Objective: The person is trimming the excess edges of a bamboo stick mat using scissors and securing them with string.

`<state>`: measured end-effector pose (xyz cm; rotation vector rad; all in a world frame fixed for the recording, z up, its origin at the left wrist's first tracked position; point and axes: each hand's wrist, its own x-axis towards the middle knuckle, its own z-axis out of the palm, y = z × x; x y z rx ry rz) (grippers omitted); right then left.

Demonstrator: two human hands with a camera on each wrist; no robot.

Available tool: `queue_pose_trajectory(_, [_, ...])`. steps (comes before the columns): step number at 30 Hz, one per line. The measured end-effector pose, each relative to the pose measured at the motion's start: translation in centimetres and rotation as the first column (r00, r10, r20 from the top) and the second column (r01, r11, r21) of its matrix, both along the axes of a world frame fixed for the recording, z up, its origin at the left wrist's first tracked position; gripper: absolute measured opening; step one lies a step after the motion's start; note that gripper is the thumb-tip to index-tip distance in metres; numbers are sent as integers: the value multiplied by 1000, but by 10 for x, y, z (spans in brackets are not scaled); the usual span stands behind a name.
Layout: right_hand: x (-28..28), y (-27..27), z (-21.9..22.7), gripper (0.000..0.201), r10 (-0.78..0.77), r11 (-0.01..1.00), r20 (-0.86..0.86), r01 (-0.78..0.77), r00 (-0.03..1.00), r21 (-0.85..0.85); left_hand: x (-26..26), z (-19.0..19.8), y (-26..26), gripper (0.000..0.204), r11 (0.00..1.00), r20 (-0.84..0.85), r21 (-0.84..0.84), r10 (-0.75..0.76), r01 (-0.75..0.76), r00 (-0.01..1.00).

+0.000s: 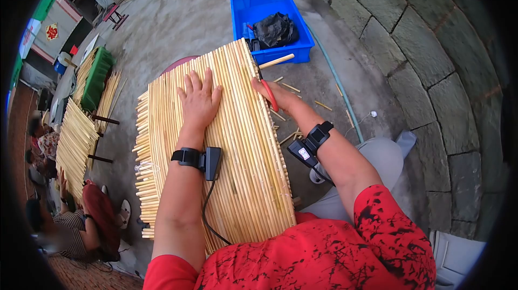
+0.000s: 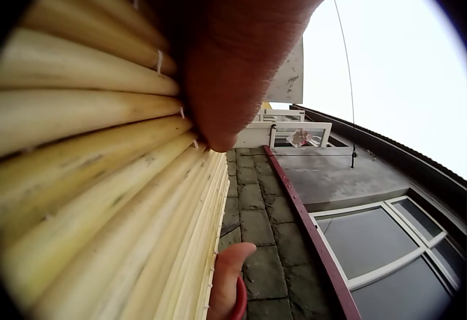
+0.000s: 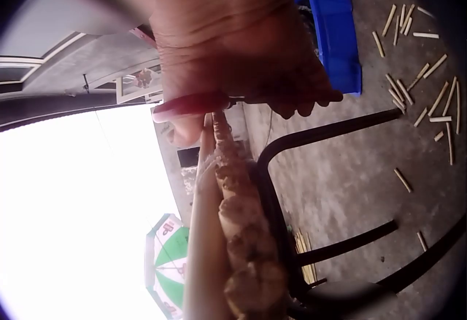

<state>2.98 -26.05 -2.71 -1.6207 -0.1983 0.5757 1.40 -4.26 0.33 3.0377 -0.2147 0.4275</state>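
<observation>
A mat of pale, tied stalks [image 1: 243,144] lies before me, its trimmed side on the right and ragged ends on the left. My left hand [image 1: 199,98] rests on its upper part with fingers spread; the left wrist view shows thread stitches between the stalks close up. At the right edge, my right hand [image 1: 280,98] grips red-handled shears [image 1: 268,94], their blades mostly hidden. In the right wrist view the red handle [image 3: 193,106] crosses the palm, right above the row of cut stalk ends [image 3: 244,240]. One stalk [image 1: 278,61] juts out beyond that edge.
Beyond the mat stands a blue bin [image 1: 270,20] holding a black bag [image 1: 276,30]. Short offcuts [image 1: 324,105] litter the ground on the right, near a hose [image 1: 334,69] and a stone wall [image 1: 415,36]. Dark metal bars [image 3: 328,130] stand below the mat. People sit beside another mat [image 1: 78,139] at left.
</observation>
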Motion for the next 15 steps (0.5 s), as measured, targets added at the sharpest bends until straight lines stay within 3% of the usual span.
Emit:
queue_pose_trajectory(4, [-2, 0, -5, 80, 14, 1000, -39, -13, 999, 25, 0, 1, 0, 59, 1000, 4, 5, 2, -2, 1000])
queue_pose_trajectory(7, [-6, 3, -9, 75, -78, 996, 102, 82, 992, -28, -1, -1, 2, 59, 1000, 21, 4, -4, 3, 1000])
queue_pose_trajectory(13, [-6, 5, -1, 76, -77, 996, 18, 78, 997, -44, 1, 0, 2, 59, 1000, 5, 6, 6, -6, 1000])
queue_pose_trajectory(15, [-6, 7, -2, 77, -111, 993, -23, 112, 993, 29, -1, 1, 2, 59, 1000, -7, -6, 8, -8, 1000])
